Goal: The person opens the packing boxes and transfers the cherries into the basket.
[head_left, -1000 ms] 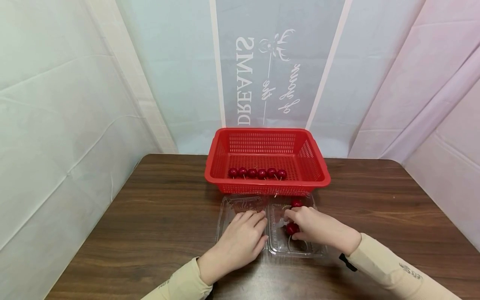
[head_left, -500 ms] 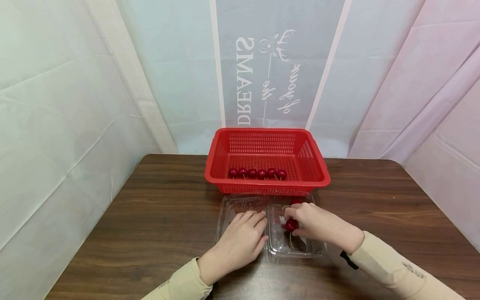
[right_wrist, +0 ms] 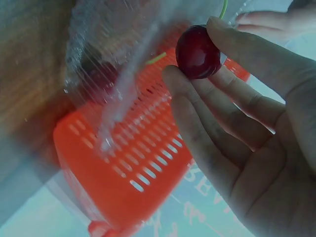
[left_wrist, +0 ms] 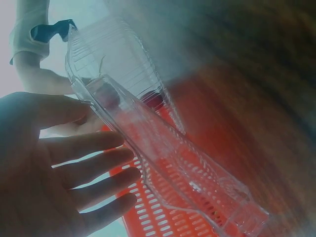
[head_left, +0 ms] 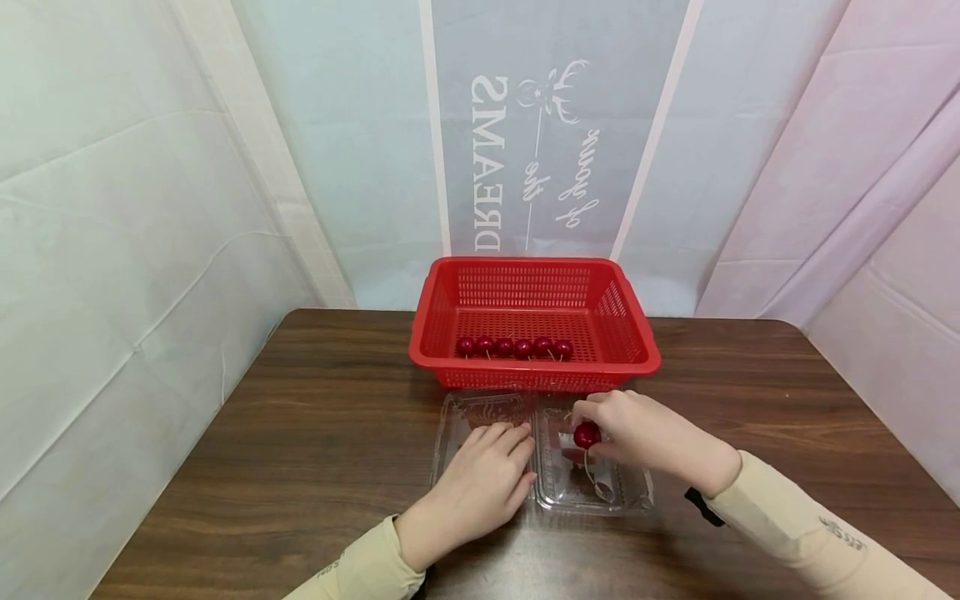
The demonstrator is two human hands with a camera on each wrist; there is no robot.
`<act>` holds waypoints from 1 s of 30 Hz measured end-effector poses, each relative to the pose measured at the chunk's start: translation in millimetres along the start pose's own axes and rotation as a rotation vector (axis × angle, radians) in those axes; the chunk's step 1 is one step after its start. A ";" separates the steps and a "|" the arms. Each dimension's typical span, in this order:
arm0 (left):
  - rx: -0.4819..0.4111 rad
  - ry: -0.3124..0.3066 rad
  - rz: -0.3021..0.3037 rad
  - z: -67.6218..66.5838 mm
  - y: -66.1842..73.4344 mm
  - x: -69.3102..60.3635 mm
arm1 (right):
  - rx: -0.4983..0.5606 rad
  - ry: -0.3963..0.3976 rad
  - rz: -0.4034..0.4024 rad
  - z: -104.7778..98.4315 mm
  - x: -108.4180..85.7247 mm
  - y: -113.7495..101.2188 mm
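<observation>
A clear plastic clamshell box (head_left: 551, 493) lies spread open on the table in front of the basket. My left hand (head_left: 483, 479) rests over its left half, fingers fairly straight; the left wrist view shows them along the plastic edge (left_wrist: 140, 160). With thumb and fingertips, my right hand (head_left: 648, 437) pinches a dark red cherry (head_left: 587, 434) over the right half. Its stem hangs down in the head view. The right wrist view shows the held cherry (right_wrist: 197, 52) close up, and a second cherry (right_wrist: 101, 81) behind the plastic. My right hand hides that one from the head camera.
The red perforated basket (head_left: 647, 365) stands right behind the box. Along its near side lies a row of several cherries (head_left: 522, 347). Brown wooden table (head_left: 315, 433) extends to both sides, with pale cloth (head_left: 390, 167) hanging beyond its back edge.
My right hand has moved slightly away from me and lifted the cherry, whose stem now dangles. It now covers the second cherry in the head view. The left hand has stayed put.
</observation>
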State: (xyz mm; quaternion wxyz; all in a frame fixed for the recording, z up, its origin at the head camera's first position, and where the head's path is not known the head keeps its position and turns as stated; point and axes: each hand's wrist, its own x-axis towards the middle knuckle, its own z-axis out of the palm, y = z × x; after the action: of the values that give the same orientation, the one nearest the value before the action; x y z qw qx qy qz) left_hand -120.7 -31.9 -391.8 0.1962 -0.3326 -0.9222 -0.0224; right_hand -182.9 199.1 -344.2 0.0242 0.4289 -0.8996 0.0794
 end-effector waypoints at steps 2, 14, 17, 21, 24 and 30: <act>-0.003 0.003 0.000 0.0 0.1 -0.1 | -0.010 0.004 0.006 -3.1 0.6 0.5; -0.005 0.006 0.001 -0.2 0.3 -0.1 | -0.027 0.036 -0.023 -20.0 8.5 3.6; -0.004 0.003 -0.001 -0.1 0.1 -0.1 | -0.018 0.031 -0.010 -25.2 10.0 4.1; -0.001 0.004 -0.001 0.3 -0.1 0.0 | -0.003 0.024 0.007 -30.1 11.5 5.2; 0.000 0.006 0.001 0.8 -0.2 0.3 | -0.002 0.026 0.017 -31.9 13.5 6.7; -0.002 0.001 0.000 1.1 -0.3 1.0 | -0.040 0.033 0.027 -35.5 18.2 10.6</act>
State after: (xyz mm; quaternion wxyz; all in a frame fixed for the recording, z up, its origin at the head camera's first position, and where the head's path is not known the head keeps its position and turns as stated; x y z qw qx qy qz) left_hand -122.0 -31.3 -392.5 0.1962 -0.3327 -0.9221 -0.0233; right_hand -203.5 197.5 -308.4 0.0463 0.4148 -0.9061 0.0688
